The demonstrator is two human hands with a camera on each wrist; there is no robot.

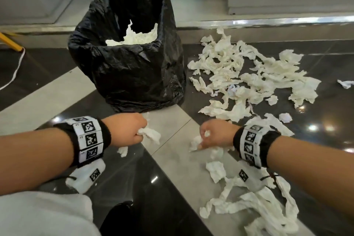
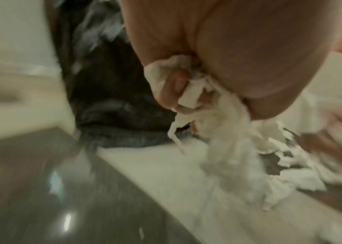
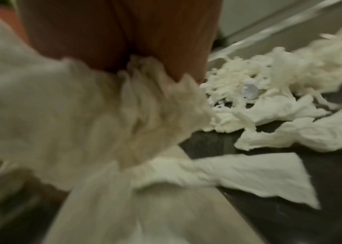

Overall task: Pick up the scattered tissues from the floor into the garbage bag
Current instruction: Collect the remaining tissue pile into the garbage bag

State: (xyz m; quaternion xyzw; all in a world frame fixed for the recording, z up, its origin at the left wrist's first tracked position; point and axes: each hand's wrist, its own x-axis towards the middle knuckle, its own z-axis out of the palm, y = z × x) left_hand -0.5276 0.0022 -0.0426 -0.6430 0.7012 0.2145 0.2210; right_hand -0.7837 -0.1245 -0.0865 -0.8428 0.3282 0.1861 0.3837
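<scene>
Nearest the person, a long run of loose tissues [image 1: 254, 205] lies on the floor [image 1: 172, 188] under the right forearm and is best left for a later pass. Just beyond, the left hand [image 1: 126, 130] is curled tight round a crumpled tissue wad [image 1: 151, 135], and the right hand [image 1: 216, 136] is closed on another tissue clump [image 1: 197, 142] whose tail hangs down to the floor. Both fists should be kept firmly closed and the trailing ends gathered in, so that nothing is shed as they are lifted. Farther off, the garbage bag [image 1: 126, 71] stands open, some tissue already inside; the handfuls should be released well over its mouth, not at its slack rim. The large pile [image 1: 249, 74] beside the bag remains to be cleared.
</scene>
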